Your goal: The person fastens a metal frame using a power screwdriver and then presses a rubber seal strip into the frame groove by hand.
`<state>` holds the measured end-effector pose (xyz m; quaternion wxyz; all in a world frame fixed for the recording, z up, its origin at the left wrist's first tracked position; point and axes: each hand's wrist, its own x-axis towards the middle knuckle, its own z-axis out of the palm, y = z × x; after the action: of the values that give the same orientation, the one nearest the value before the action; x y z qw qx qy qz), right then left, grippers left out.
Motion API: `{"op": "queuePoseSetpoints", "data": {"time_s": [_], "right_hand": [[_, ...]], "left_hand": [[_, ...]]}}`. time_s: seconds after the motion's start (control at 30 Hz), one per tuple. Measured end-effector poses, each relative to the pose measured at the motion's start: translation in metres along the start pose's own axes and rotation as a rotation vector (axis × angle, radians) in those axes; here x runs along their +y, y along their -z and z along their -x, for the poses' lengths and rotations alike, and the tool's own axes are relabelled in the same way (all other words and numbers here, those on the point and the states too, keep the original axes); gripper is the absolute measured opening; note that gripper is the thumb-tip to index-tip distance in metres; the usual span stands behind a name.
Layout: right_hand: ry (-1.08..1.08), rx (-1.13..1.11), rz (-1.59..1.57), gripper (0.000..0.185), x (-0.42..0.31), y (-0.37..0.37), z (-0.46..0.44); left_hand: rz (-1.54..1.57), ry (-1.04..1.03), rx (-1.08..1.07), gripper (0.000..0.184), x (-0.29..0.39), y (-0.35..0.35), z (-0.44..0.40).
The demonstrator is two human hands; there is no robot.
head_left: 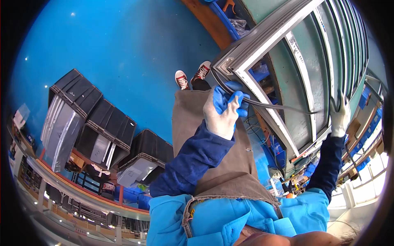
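My left hand (225,108), in a white glove with blue-coated fingers, is closed around a thin black flexible strip (283,107), perhaps a rubber seal. From the corner of a grey metal frame (279,37) the strip curves down to this hand. It then runs rightward across the frame's opening. My right hand (340,117), in a similar glove, reaches over the far side by the frame's slats (328,51). Its fingers look spread and lie against a slat, with a dark line beside the thumb. Whether that line is the same strip I cannot tell.
The frame lies on a green-topped workbench (258,9) with blue bins (280,153) beneath. Black crates (108,125) holding flat panels stand to the left on a blue floor (111,49). A brown apron (213,160) covers my front, above red shoes (181,80).
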<state>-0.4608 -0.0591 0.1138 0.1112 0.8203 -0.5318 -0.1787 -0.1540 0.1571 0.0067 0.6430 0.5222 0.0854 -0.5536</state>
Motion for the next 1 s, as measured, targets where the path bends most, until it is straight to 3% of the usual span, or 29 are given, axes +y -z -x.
{"op": "queuePoseSetpoints", "data": {"time_s": [0.1,0.17,0.3,0.37,0.5,0.53,0.67,0.83,1.0], "right_hand": [[0.449,0.377,-0.381,0.051,-0.084,0.034,-0.055],[0.733,0.432,-0.578,0.050,-0.143,0.052,-0.093],[1.088,0.070,-0.542,0.051,-0.265,0.069,-0.131],[1.245,0.033,-0.572,0.048,-0.288,0.056,-0.140],[1.239,-0.379,-0.669,0.035,-0.299,0.054,-0.139],[1.245,-0.390,-0.657,0.035,-0.298,0.054,-0.139],[1.190,-0.382,-0.740,0.039,-0.291,0.051,-0.132],[1.223,-0.094,-0.542,0.039,-0.293,0.052,-0.123],[1.133,-0.247,-0.682,0.037,-0.289,0.048,-0.122]], "left_hand": [[0.091,-0.074,0.099,0.018,-0.004,-0.009,-0.001],[0.204,-0.112,0.168,0.018,-0.003,-0.015,-0.003],[0.380,-0.199,0.256,0.021,0.006,-0.021,-0.010],[0.282,-0.196,0.243,0.020,0.005,-0.017,-0.008],[-0.181,-0.204,0.135,0.012,-0.001,-0.007,-0.005],[-0.166,-0.199,0.140,0.012,0.001,-0.006,-0.007],[-0.657,-0.245,-0.099,0.004,0.022,0.015,-0.016],[-0.701,-0.208,-0.130,0.004,0.032,0.017,-0.024],[-0.277,-0.042,0.008,0.008,0.025,0.021,-0.026]]}}
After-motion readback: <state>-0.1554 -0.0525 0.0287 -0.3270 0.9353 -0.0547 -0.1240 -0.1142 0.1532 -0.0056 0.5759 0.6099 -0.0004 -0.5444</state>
